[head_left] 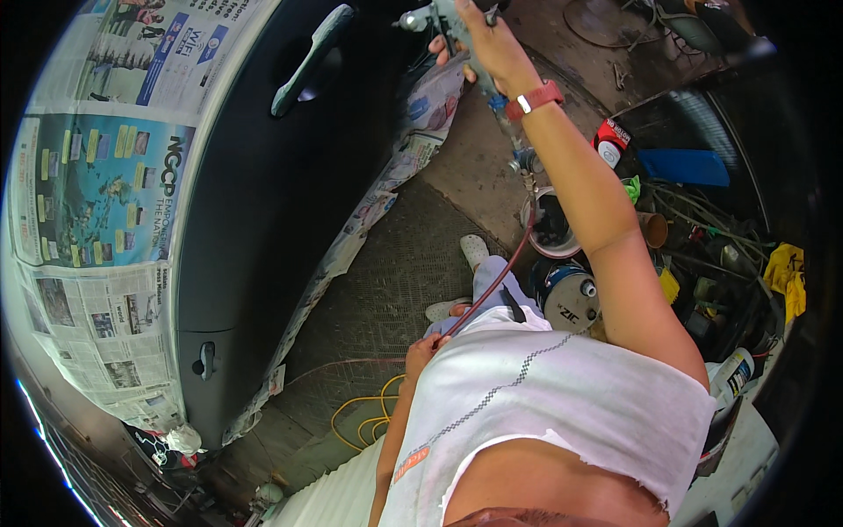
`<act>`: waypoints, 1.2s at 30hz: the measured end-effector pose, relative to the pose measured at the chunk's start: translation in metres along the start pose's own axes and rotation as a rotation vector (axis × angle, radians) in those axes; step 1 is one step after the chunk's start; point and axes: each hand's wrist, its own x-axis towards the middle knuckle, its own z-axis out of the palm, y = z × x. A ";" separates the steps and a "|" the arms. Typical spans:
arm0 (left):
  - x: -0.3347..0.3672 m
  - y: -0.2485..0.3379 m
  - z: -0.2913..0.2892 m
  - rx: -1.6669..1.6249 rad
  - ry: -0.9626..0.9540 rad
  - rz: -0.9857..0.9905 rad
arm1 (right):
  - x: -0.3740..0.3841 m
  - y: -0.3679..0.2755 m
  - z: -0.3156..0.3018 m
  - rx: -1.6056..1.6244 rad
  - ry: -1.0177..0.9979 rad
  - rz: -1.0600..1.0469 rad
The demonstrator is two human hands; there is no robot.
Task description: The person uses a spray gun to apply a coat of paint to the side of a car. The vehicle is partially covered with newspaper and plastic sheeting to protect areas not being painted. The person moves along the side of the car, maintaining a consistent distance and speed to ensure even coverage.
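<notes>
My right hand (499, 54), with a red band at its wrist, is raised at the top and wrapped round a metal spray gun (446, 19). The gun's nozzle faces left, beside a dark vehicle panel (255, 211) with door handles. Below the grip hang fittings (525, 162), from which a red air hose (512, 267) runs down past my body. Close to my waist, my left hand (421, 355) is closed on that hose. Newspaper sheets (114, 189) cover the panel's left side, and a strip of paper (364, 220) lines its right edge.
To my right stand a bucket (562, 246), a round container (566, 303) and a red-and-white bottle (609, 143). A blue piece (685, 167) and a yellow bag (787, 277) lie among clutter. A yellow hose (356, 402) loops on the floor at lower left.
</notes>
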 end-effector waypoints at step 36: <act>0.010 -0.018 -0.001 0.100 0.015 -0.513 | -0.011 0.146 -0.035 -0.121 0.454 -0.058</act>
